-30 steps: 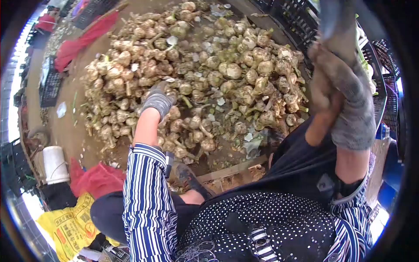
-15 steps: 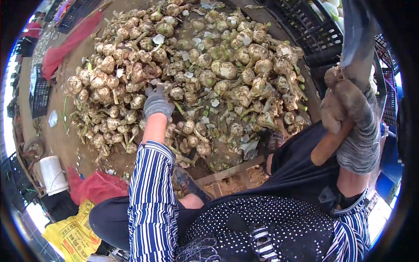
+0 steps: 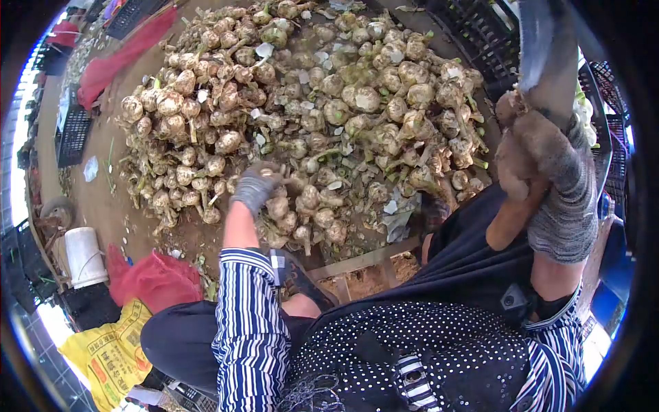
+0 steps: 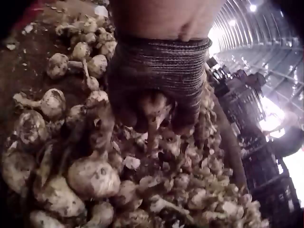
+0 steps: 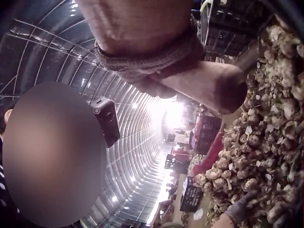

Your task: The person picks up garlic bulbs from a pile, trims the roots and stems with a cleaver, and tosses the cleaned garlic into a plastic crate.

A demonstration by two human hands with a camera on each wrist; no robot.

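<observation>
While my left hand [image 3: 255, 187] digs into the near edge of the garlic pile [image 3: 329, 103], its gloved fingers [image 4: 156, 111] curl down round one bulb [image 4: 154, 107], stalk hanging below, so it can be lifted clear of its neighbours; my right hand [image 3: 549, 172] is raised at the side, clamped on the wooden handle [image 3: 511, 220] of a knife, blade [image 3: 542, 41] upward, away from the pile; loose skins and tangled stalks crowd the picked bulb; black crates [image 3: 473, 34] behind, red sacks [image 3: 154, 278] and a white bucket [image 3: 84, 255] at left.
</observation>
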